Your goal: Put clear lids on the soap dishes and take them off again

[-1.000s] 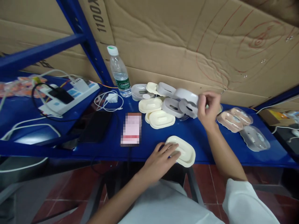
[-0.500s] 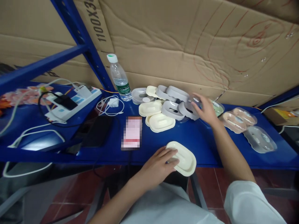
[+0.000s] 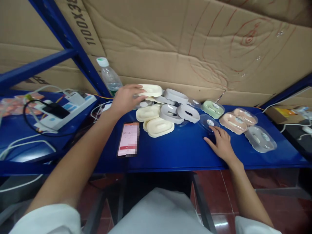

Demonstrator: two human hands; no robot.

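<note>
Tray point(image 3: 153, 89), oval and made of cream plastic, is at the upper middle of the frame, above the pile of grey and cream plastic pieces point(image 3: 166, 112). Its long axis goes from left to right, almost level. The left hand point(image 3: 127, 99) pinches its left end between thumb and fingers. The right hand point(image 3: 222, 143), right of centre, has its thumb spread away from the fingers, with fingertips at the near edge of the transparent plastic lid point(image 3: 205, 123).

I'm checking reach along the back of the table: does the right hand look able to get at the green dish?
Likely yes. The right hand is open nearby; a clear plastic piece at its fingertips lies partly in between, but looks low enough to pass over to the green dish.
</note>
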